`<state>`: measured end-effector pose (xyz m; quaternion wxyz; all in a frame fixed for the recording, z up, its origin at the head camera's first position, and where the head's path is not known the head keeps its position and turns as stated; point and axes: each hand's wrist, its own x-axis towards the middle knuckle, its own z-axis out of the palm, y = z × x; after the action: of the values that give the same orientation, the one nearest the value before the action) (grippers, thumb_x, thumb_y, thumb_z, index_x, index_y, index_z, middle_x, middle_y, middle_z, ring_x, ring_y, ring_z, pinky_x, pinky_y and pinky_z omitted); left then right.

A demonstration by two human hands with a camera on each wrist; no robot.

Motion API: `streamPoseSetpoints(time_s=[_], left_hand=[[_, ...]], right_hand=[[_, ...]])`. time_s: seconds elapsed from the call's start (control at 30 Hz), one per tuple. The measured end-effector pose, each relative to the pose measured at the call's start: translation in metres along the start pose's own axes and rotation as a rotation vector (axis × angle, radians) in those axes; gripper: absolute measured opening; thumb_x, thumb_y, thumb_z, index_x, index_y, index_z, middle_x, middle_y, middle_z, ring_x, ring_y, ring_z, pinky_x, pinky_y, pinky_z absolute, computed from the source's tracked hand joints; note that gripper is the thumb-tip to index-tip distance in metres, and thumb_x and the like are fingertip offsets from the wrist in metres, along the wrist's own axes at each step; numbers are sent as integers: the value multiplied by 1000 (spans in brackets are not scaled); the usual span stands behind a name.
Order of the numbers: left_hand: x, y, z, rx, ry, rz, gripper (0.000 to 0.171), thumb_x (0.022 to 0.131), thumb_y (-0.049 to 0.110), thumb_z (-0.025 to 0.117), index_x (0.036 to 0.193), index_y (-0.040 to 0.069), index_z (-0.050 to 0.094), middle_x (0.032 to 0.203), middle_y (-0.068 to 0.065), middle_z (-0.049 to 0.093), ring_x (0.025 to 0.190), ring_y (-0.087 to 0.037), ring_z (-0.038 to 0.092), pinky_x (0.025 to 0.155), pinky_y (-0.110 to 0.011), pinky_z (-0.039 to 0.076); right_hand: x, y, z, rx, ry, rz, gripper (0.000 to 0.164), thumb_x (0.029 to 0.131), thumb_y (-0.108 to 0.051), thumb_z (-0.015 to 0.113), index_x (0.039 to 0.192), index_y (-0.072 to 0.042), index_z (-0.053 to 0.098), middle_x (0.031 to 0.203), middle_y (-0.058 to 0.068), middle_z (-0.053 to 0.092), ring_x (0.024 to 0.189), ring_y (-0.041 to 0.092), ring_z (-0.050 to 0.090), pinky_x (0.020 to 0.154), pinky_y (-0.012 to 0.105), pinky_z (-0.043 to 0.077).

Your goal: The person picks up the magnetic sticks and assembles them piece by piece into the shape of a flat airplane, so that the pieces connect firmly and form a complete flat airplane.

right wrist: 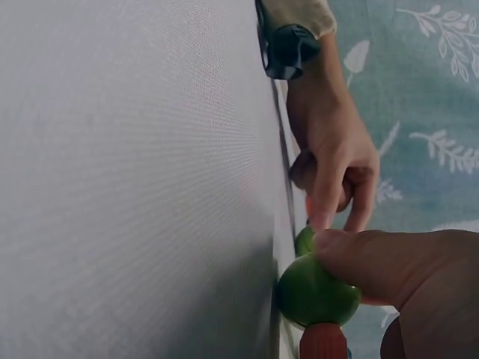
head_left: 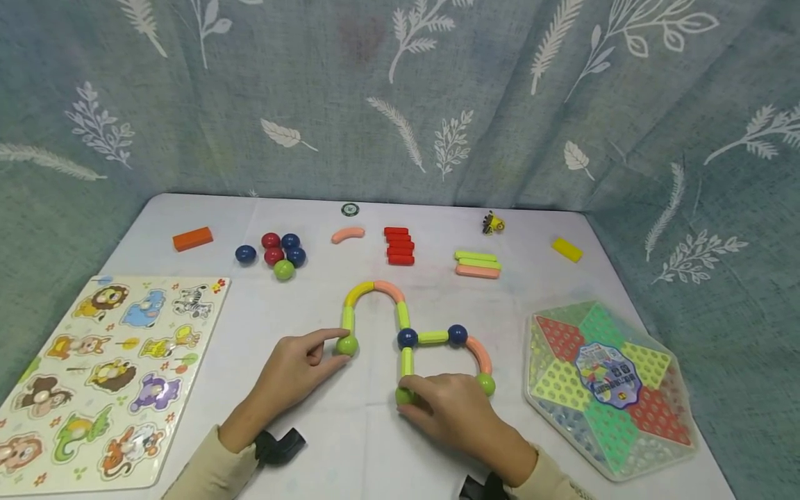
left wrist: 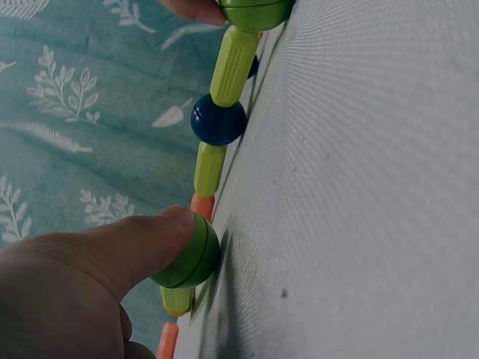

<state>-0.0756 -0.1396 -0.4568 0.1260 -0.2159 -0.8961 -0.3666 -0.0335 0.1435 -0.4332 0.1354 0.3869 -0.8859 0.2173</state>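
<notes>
On the white tabletop lies a linked figure of balls and rods. My left hand (head_left: 298,369) pinches the green ball (head_left: 346,346) at its left end between thumb and forefinger; the left wrist view shows the thumb pressed on that ball (left wrist: 196,258). A yellow-and-pink arch (head_left: 373,286) runs from there to a dark blue ball (head_left: 407,338). Below it my right hand (head_left: 455,413) grips another green ball (head_left: 404,396), partly hidden by the fingers. A side branch with a second blue ball (head_left: 457,335) and a curved pink rod (head_left: 480,354) ends in a green ball (head_left: 486,384) beside the right hand.
Loose balls (head_left: 284,269), red rods (head_left: 400,251), straight rods (head_left: 478,262) and a curved pink rod (head_left: 348,235) lie behind the figure. An animal puzzle board (head_left: 206,333) is at left, a hexagonal game box (head_left: 531,361) at right. Orange (head_left: 192,239) and yellow blocks (head_left: 567,249) sit farther back.
</notes>
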Motion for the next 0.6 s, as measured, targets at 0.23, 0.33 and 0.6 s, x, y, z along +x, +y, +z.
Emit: streamPoseSetpoints(time_s=[0.23,0.33,0.6], left_hand=[[0,0,-1,-11,9,0,35,76,36,77,108,26,68,54,16,28,48,0,27,44,-18,24],[0,0,-4,-22,15,-14,35,76,36,78,108,25,68,53,15,28,47,0,26,44,-19,24],[3,-8,-18,19,51,-26,35,76,34,77,108,22,69,53,14,29,47,-2,27,43,-20,26]], right_hand=[[9,-5,-3,48,-35,58,23,84,-40,68,98,-22,69,61,-20,50,51,-7,38,47,14,31],[25,-6,-6,93,-55,106,24,85,-40,67,99,-21,70,56,-20,45,47,-6,36,45,15,30],[82,1,9,151,-132,154,25,85,-39,67,106,-25,69,50,-15,41,43,0,35,41,19,28]])
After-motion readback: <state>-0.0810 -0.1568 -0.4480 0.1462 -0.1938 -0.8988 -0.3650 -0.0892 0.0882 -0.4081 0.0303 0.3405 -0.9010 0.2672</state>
